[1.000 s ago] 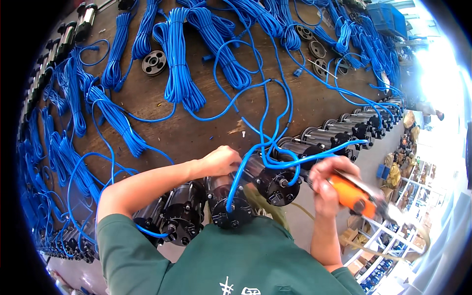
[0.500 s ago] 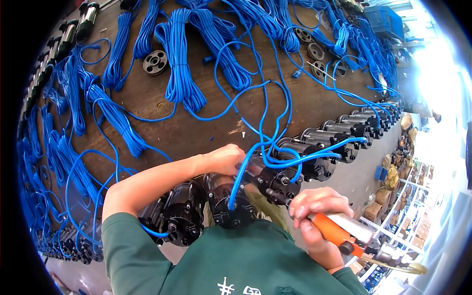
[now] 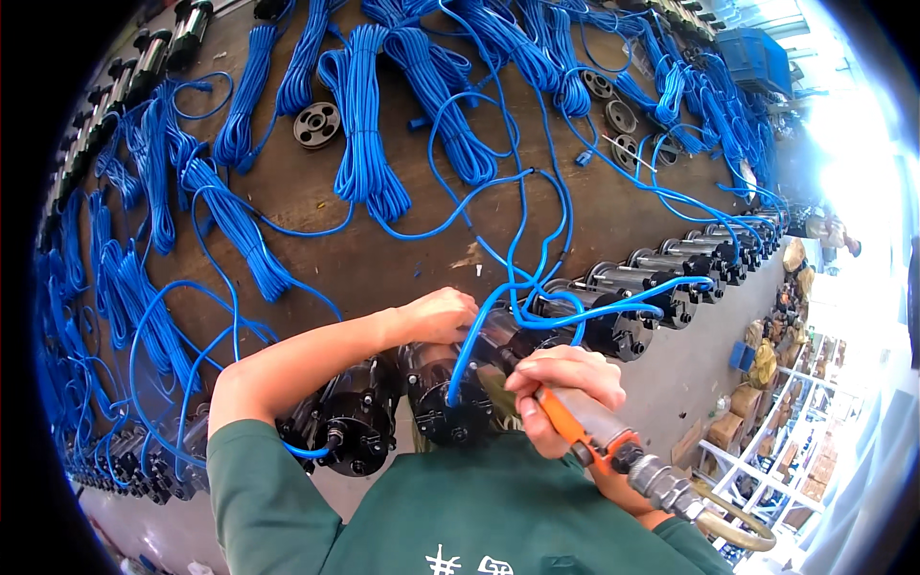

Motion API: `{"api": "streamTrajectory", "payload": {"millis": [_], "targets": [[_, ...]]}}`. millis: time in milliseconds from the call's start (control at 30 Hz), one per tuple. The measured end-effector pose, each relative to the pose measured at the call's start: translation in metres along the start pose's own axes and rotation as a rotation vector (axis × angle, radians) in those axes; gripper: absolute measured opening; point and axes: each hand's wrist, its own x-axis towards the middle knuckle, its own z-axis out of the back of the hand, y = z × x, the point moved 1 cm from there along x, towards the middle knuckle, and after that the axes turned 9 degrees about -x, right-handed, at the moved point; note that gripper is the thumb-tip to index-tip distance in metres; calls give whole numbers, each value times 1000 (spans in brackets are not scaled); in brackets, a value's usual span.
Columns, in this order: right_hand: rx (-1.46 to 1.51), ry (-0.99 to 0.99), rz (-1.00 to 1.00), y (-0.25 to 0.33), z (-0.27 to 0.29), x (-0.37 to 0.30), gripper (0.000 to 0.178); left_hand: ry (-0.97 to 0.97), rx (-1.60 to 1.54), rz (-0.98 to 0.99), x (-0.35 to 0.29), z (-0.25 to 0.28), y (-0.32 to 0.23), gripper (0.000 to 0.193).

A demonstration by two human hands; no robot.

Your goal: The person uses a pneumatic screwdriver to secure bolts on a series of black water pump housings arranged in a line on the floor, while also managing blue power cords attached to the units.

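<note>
My right hand point(image 3: 567, 388) is wrapped round an orange and silver air screwdriver point(image 3: 586, 429), with a hose fitting at its back end. The tool's front end points at a dark cylinder with a black end cap, mostly covered by the hand. My left hand point(image 3: 436, 316) is curled closed over the far end of the cylinders at the bench edge; what its fingers hold is hidden. Just below it, a metal cylinder with a black end cap point(image 3: 458, 412) has a blue cable point(image 3: 467, 355) rising from it. Another capped cylinder point(image 3: 355, 431) lies to its left.
A row of similar cylinders point(image 3: 671, 297) runs along the near edge of the brown bench point(image 3: 383, 273). Bundled blue cables point(image 3: 359, 115) and round metal discs point(image 3: 316, 125) lie across it. A blue crate point(image 3: 754, 62) stands far right. A white rack point(image 3: 767, 460) and boxes are at the right.
My right hand and the air screwdriver have moved left, nearer my body and over the cylinder. The left hand stays at nearly the same spot. The whole view has shifted slightly.
</note>
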Motion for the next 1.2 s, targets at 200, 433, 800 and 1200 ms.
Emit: {"api": "streamTrajectory", "payload": {"millis": [200, 433, 800, 1200], "targets": [[131, 36, 2, 0, 18, 3, 33, 80, 387, 361, -9, 76, -44, 18], [633, -45, 141, 21, 95, 1, 32, -916, 889, 674, -18, 128, -233, 16], [713, 278, 191, -33, 125, -38, 41, -1811, -2070, -507, 157, -246, -91, 21], [643, 466, 208, -49, 99, -56, 32, -2012, -2058, -989, 197, -242, -42, 18]]}}
